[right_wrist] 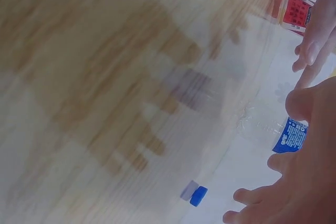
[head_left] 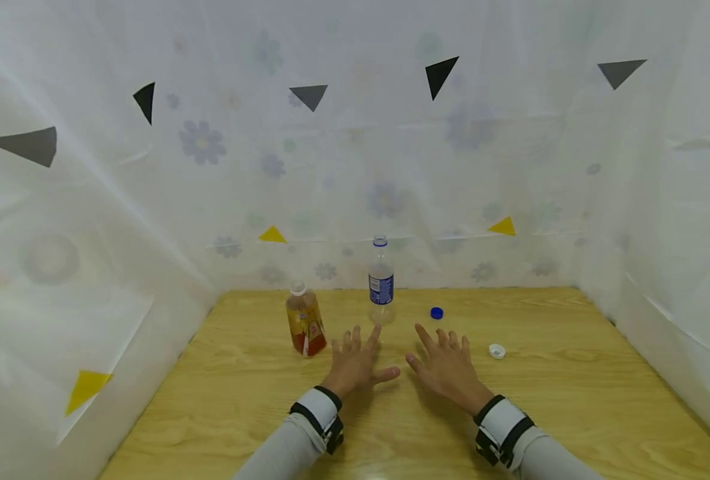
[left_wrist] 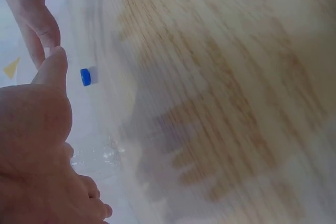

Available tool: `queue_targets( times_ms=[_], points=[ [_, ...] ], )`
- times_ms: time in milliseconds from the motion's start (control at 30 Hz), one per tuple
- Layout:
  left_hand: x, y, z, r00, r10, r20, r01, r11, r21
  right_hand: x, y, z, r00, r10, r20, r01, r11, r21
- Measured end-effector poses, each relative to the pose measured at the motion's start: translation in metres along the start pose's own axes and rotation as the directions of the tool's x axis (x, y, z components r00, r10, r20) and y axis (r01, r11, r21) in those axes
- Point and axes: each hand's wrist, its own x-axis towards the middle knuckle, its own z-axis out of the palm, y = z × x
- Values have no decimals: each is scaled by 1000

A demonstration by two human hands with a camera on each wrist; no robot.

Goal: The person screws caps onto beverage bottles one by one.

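My left hand (head_left: 355, 365) hovers over the table with fingers spread and holds nothing. Beside it my right hand (head_left: 447, 370) is likewise spread, palm down, holding nothing. Beyond my left fingertips stands a clear plastic bottle (head_left: 381, 287) with a blue label and an uncapped neck. To the left of that hand is a squarish bottle (head_left: 306, 323) with a yellow label and some reddish-brown drink in the bottom; its neck looks uncapped. A blue bottle cap (head_left: 437, 313) lies past my right fingertips. Farther right lies a white cap (head_left: 497, 351), hollow side up.
The wooden table (head_left: 223, 400) is enclosed at the back and sides by pale flower-printed sheeting (head_left: 355, 167). Black, grey and yellow triangles mark the sheeting. Each wrist wears a strapped band with a small device, such as the right wristband (head_left: 501, 427).
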Motion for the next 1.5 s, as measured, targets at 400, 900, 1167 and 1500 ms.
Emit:
queue_targets(
  times_ms=[400, 900, 1167, 1500],
  points=[
    [14, -4, 0, 994, -23, -106, 18, 999, -45, 7, 1, -2, 998, 64, 27, -63, 996, -56],
    [18, -11, -7, 975, 100, -197, -103, 995, -2, 0, 3, 0, 1000, 14, -23, -14, 999, -31],
    [19, 5, -53, 870, 171, -463, -157, 985, 69, 2, 3, -1, 999, -32, -41, 31, 999, -38],
    [38, -7, -115, 744, 47, -666, -33, 999, 34, 2, 4, 0, 999, -26, -41, 24, 999, -36]
  ],
)
